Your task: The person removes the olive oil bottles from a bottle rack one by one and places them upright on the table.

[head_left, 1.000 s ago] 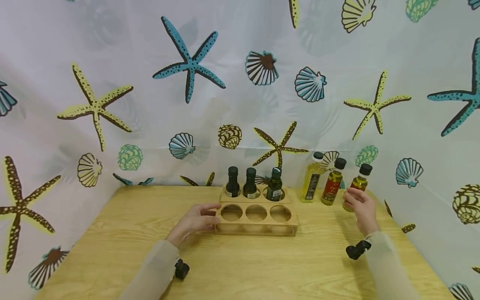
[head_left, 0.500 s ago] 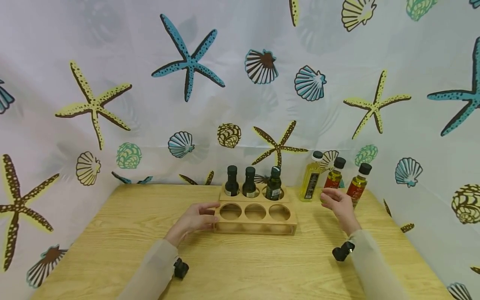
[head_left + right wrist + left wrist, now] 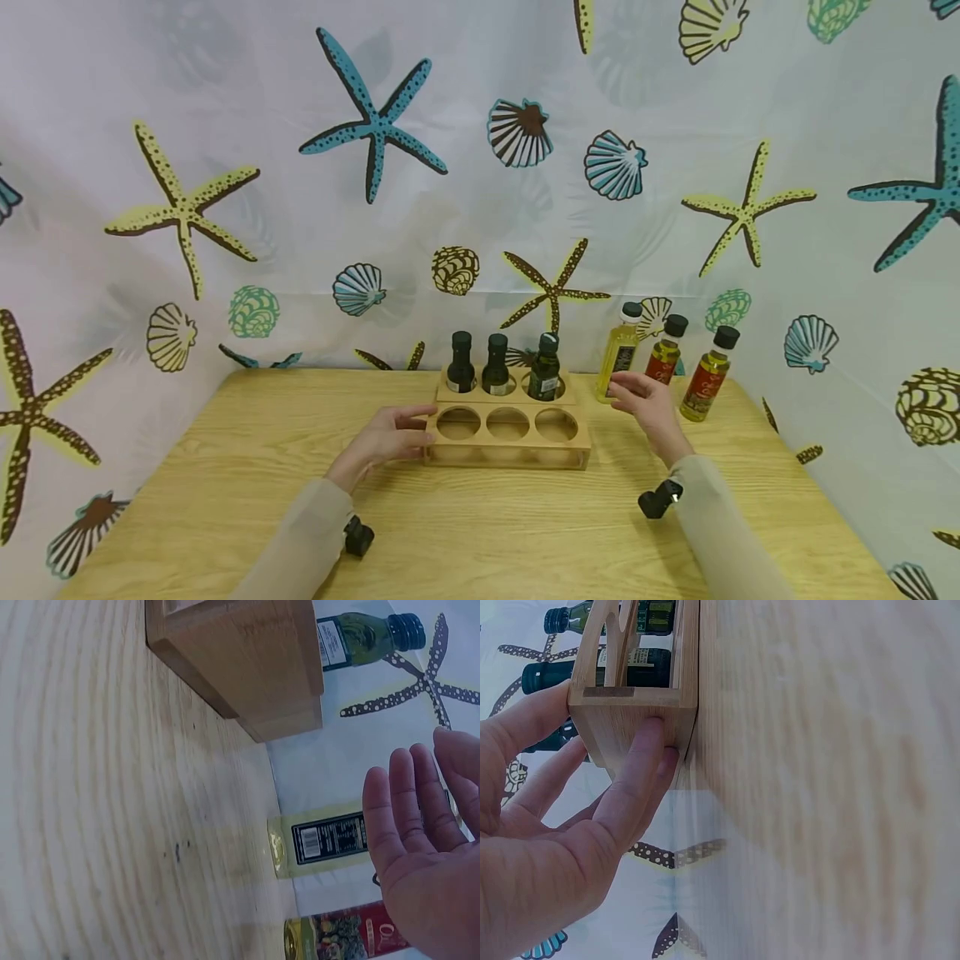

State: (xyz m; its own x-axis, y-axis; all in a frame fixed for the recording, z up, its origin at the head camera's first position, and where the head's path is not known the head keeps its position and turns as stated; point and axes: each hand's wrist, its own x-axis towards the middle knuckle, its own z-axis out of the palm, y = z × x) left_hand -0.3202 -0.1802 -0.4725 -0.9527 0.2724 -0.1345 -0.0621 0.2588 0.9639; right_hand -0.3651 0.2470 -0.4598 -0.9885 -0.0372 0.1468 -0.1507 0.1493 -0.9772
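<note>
Left hand (image 3: 385, 435) spread against the wooden rack (image 3: 611, 724), the spread right hand (image 3: 651, 408), seemingly near the black-labelled oil bottle (image 3: 621, 357), could brush it over.

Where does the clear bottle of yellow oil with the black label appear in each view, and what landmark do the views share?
Head: the clear bottle stands right of centre, up and left of the right hand.
Left wrist: not in this picture.
Right wrist: sideways, below and right of centre, partly hidden by the hand.
Shared landmark: the tan two-tier wooden rack, in all three.
</note>
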